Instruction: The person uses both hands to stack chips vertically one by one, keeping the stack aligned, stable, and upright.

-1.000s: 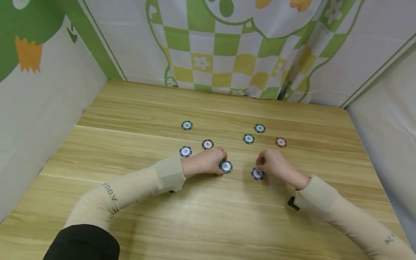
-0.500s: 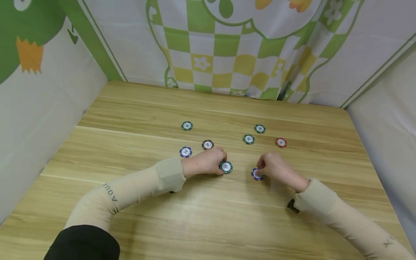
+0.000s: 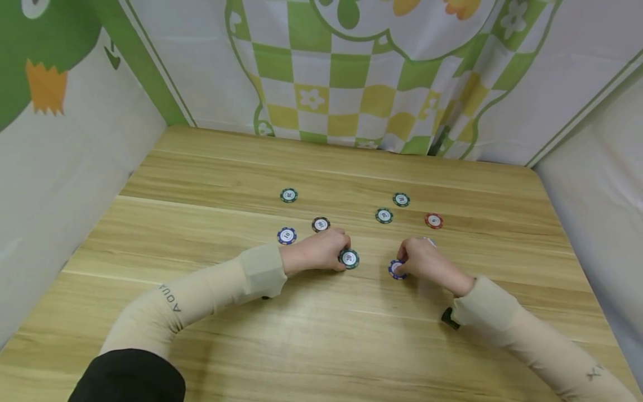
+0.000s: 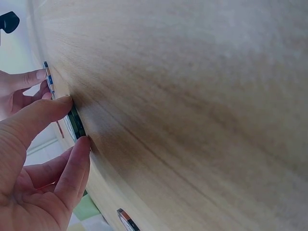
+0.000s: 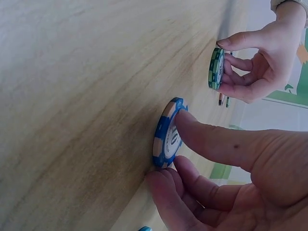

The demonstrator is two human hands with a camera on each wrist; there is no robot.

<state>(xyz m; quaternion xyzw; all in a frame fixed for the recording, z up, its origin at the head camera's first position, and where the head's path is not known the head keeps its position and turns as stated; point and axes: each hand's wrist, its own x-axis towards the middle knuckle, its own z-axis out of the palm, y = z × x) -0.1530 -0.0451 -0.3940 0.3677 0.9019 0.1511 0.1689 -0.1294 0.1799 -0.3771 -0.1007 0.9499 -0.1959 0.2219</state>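
My left hand (image 3: 321, 249) pinches a green poker chip (image 3: 349, 258) marked 20 between thumb and fingers, low at the table. In the right wrist view this green chip (image 5: 216, 69) shows a thick edge, like stacked chips. To its right, my right hand (image 3: 427, 262) has its thumb on the face of a blue poker chip (image 5: 168, 137) marked 10, with fingertips at its rim. The thumb covers part of the number in the head view. Another blue chip (image 3: 430, 242) peeks out behind the right hand, mostly hidden.
Several more chips lie flat on the wooden table (image 3: 321, 335): a blue one (image 3: 287, 235), a black one (image 3: 321, 224), green ones (image 3: 288, 195) (image 3: 384, 215) (image 3: 401, 199) and a red one (image 3: 434, 220). A patterned curtain (image 3: 346, 72) borders the far edge.
My right thumb has come down onto the blue chip's face, and the right hand has shifted slightly. Another blue chip's edge now shows behind that hand. The left hand keeps its hold, unmoved.
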